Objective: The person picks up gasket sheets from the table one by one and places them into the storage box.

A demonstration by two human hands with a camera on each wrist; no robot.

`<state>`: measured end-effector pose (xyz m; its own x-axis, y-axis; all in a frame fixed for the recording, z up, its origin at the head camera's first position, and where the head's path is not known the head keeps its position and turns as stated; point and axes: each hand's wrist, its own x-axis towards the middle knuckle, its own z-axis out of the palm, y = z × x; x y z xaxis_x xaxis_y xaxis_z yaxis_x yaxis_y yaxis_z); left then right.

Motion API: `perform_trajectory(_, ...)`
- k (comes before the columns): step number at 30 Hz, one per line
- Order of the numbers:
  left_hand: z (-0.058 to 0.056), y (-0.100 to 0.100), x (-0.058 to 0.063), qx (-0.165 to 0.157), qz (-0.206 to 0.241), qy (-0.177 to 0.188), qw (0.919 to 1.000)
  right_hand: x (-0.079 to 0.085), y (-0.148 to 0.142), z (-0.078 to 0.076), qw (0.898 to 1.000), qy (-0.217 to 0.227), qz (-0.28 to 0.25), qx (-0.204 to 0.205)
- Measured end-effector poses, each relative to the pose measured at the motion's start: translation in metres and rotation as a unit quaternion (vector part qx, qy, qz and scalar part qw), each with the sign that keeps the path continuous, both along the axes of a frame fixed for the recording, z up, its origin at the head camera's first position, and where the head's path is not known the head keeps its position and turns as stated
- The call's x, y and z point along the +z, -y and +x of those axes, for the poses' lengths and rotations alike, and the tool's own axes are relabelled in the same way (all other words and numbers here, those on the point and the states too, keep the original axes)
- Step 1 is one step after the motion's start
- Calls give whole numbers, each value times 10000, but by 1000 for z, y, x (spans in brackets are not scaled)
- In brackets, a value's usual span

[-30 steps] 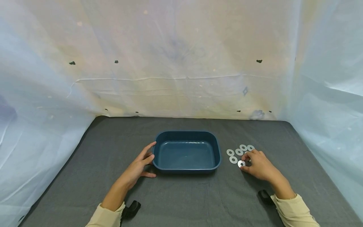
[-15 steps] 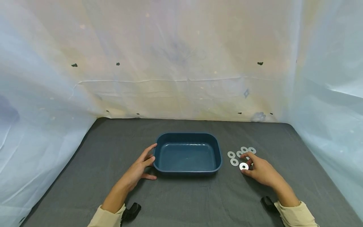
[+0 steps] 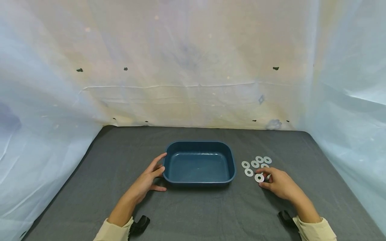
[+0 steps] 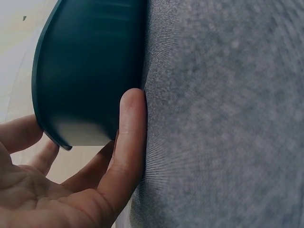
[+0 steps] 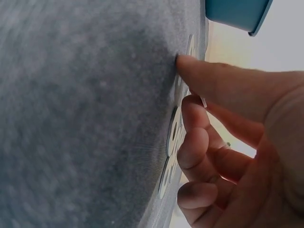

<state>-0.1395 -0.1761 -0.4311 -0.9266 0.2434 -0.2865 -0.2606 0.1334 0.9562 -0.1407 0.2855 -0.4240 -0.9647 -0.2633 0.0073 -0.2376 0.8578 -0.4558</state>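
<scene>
A dark blue rectangular tray [image 3: 199, 164] sits in the middle of the grey cloth. My left hand [image 3: 147, 177] rests against its left end, fingers spread; in the left wrist view a fingertip meets the rim and the thumb [image 4: 132, 123] lies along the lower wall. To the tray's right, my right hand [image 3: 280, 182] pinches a flat silver washer [image 3: 259, 178], thumb at its near edge and index finger at its far edge. Its other fingers curl inward in the right wrist view, partly hiding more washers [image 5: 174, 132] lying on the cloth.
Several more loose washers [image 3: 248, 172] lie flat between the tray and my right hand, some beyond its fingers. A pale printed sheet [image 3: 193, 67] stands behind the table [image 3: 135, 137] and along both sides. Black wrist mounts [image 3: 140, 224] show near both sleeves.
My right hand's thumb and index finger have shifted around the near washer, which has moved slightly right and closer. My left hand stays at the tray, which has kept its place.
</scene>
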Motion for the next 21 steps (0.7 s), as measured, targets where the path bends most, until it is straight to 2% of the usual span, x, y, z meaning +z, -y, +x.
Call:
perform_trajectory(11,-2,-2,0,41,-6,-26,10000,0,-1,-3,9997,-121,93,-175)
perform_trajectory(21,-3,-3,-3,50,5,-34,10000,1,1,-2,9980,-252,-106,-568)
